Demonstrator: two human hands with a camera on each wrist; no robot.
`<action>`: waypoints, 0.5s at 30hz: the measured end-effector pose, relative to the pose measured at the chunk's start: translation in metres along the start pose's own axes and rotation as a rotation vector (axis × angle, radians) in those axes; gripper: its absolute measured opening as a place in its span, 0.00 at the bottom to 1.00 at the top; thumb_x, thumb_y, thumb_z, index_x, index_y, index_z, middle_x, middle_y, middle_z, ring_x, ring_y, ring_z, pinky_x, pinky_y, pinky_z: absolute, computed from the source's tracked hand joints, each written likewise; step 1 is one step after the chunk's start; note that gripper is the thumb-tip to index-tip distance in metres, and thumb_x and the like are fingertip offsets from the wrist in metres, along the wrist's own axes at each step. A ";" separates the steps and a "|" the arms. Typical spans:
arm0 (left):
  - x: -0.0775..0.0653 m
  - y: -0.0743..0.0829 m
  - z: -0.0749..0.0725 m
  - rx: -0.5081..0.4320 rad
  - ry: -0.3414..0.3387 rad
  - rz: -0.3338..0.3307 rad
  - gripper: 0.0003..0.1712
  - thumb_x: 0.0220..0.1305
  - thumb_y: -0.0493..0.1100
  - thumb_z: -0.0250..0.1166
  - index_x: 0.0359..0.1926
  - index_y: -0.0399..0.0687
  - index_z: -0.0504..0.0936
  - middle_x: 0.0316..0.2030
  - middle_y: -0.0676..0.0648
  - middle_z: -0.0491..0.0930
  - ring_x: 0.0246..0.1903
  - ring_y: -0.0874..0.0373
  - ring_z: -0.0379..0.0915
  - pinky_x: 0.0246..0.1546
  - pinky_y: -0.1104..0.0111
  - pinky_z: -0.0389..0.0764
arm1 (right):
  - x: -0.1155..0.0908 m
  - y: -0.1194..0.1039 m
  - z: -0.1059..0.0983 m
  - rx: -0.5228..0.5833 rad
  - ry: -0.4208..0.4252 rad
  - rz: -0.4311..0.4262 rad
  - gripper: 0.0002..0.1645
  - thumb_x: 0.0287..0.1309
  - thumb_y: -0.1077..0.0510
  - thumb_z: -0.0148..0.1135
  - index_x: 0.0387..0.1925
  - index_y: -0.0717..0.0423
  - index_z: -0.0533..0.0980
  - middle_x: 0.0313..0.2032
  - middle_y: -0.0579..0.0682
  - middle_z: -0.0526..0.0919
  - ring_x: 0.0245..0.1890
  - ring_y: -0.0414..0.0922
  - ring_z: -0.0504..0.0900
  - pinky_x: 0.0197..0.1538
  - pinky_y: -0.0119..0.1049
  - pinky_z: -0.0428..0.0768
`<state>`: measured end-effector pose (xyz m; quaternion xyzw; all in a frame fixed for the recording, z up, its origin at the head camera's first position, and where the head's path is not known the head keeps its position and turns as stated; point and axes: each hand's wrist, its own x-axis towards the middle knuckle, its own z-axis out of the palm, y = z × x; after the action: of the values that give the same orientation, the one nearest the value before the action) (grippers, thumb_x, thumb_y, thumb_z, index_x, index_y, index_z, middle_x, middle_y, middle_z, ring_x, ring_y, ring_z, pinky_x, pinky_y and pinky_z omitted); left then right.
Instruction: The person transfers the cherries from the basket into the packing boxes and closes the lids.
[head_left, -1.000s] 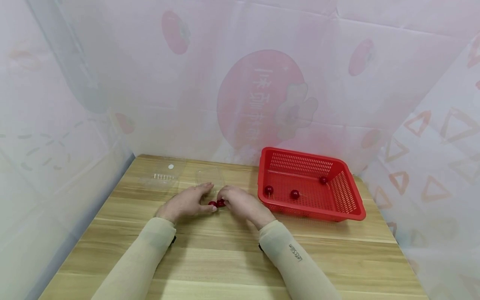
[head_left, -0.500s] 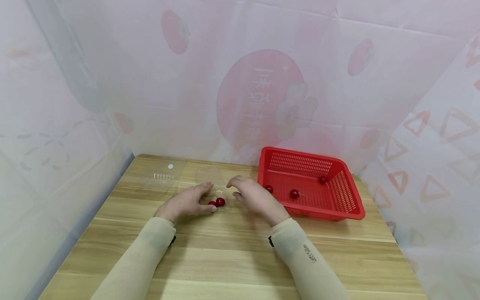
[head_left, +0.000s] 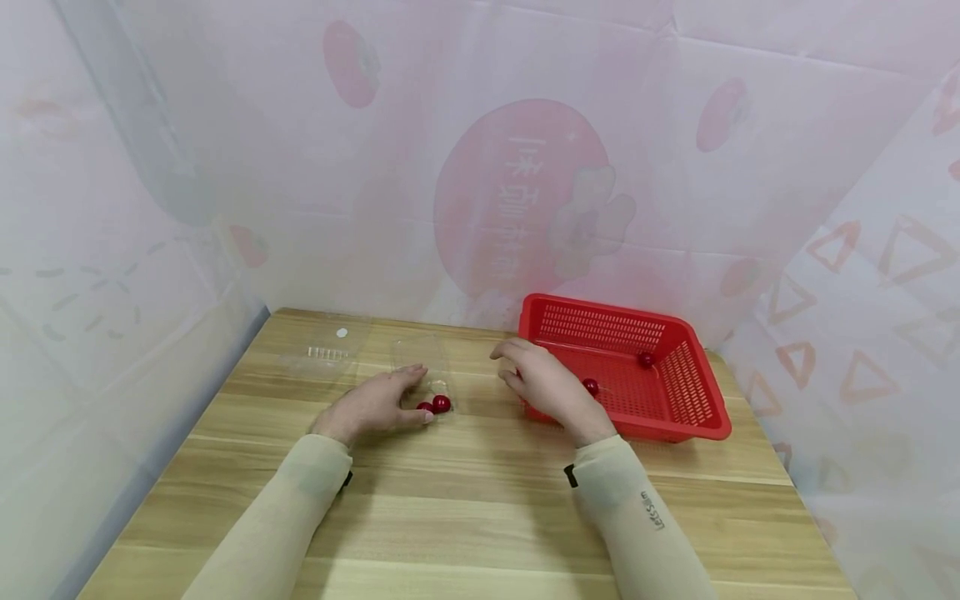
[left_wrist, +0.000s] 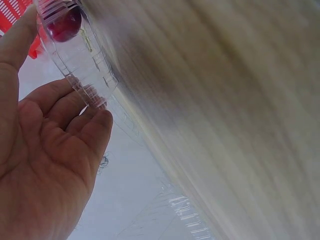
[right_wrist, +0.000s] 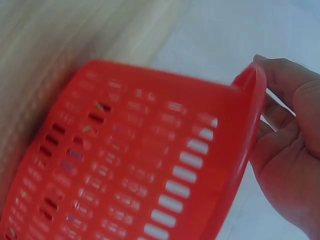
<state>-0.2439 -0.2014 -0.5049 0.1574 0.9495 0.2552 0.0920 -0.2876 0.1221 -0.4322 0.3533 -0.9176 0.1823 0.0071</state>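
My left hand (head_left: 378, 404) holds a small clear plastic clamshell box (left_wrist: 80, 65), thumb on its near side and fingertips against another edge. Inside the box sit two dark red cherries, one (head_left: 425, 407) beside my thumb and the other (head_left: 441, 403) touching or close to it. The box's lid (head_left: 420, 350) stands folded back. My right hand (head_left: 551, 379) is over the left rim of a red plastic basket (head_left: 637, 429), fingers loosely bent with nothing visible in them. Two cherries show in the basket, one near the middle (head_left: 591, 387) and one at the far right (head_left: 646, 360).
Another clear plastic box (head_left: 327, 353) with a round white sticker lies at the back left of the wooden table (head_left: 420, 533). A printed cloth wall (head_left: 405, 275) rises behind the table and along both sides.
My right hand has let go of a cherry in the clear box and moved right to the basket, covering the cherry at its left. The left hand has stayed in place.
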 end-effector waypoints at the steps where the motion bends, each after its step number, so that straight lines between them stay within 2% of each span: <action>1: 0.000 0.000 0.000 0.000 0.000 -0.001 0.54 0.82 0.60 0.77 0.92 0.37 0.64 0.92 0.35 0.65 0.91 0.33 0.62 0.94 0.38 0.64 | -0.002 0.002 -0.002 0.003 0.006 0.005 0.20 0.82 0.63 0.73 0.69 0.58 0.85 0.69 0.57 0.90 0.70 0.56 0.90 0.77 0.52 0.90; 4: -0.001 0.002 -0.001 0.000 0.000 -0.005 0.54 0.82 0.60 0.77 0.92 0.37 0.64 0.92 0.35 0.64 0.91 0.33 0.62 0.94 0.38 0.64 | -0.007 0.009 -0.008 0.011 0.018 0.022 0.22 0.80 0.65 0.74 0.71 0.59 0.85 0.69 0.58 0.90 0.70 0.56 0.90 0.77 0.53 0.90; 9: -0.001 0.002 -0.001 -0.020 -0.012 -0.010 0.56 0.81 0.62 0.76 0.92 0.38 0.64 0.92 0.35 0.63 0.92 0.32 0.60 0.95 0.37 0.62 | -0.015 0.023 -0.014 0.032 0.019 0.091 0.23 0.81 0.61 0.74 0.71 0.57 0.85 0.68 0.56 0.90 0.71 0.55 0.89 0.78 0.55 0.90; 15: -0.001 -0.007 -0.001 -0.044 -0.008 0.025 0.59 0.80 0.71 0.74 0.93 0.41 0.65 0.92 0.36 0.64 0.92 0.32 0.61 0.95 0.38 0.63 | -0.026 0.042 -0.020 0.025 0.011 0.149 0.23 0.83 0.58 0.73 0.72 0.59 0.84 0.69 0.60 0.90 0.73 0.58 0.88 0.79 0.59 0.89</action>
<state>-0.2453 -0.2077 -0.5075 0.1682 0.9414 0.2763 0.0960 -0.2981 0.1745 -0.4312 0.2833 -0.9388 0.1957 -0.0057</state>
